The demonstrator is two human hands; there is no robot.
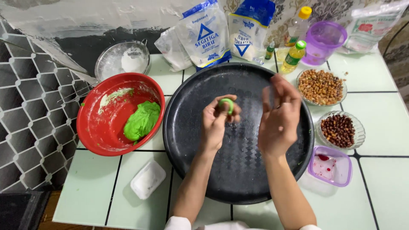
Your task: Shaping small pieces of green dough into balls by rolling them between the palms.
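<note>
My left hand (pixel 217 121) is over the big round black tray (pixel 191 170), with its fingers curled around a small piece of green dough (pixel 227 103). My right hand (pixel 279 117) hovers beside it over the tray, blurred, fingers spread and holding nothing. A red bowl (pixel 96 127) to the left of the tray holds a larger lump of green dough (pixel 142 120).
On the tiled table: a metal sieve with flour (pixel 123 59), flour bags (pixel 204 34), oil bottles (pixel 295 55), a purple cup (pixel 324 40), a dish of peanuts (pixel 320 87), a dish of dark beans (pixel 339 130), a purple-rimmed tub (pixel 330 166), a small white container (pixel 148 179).
</note>
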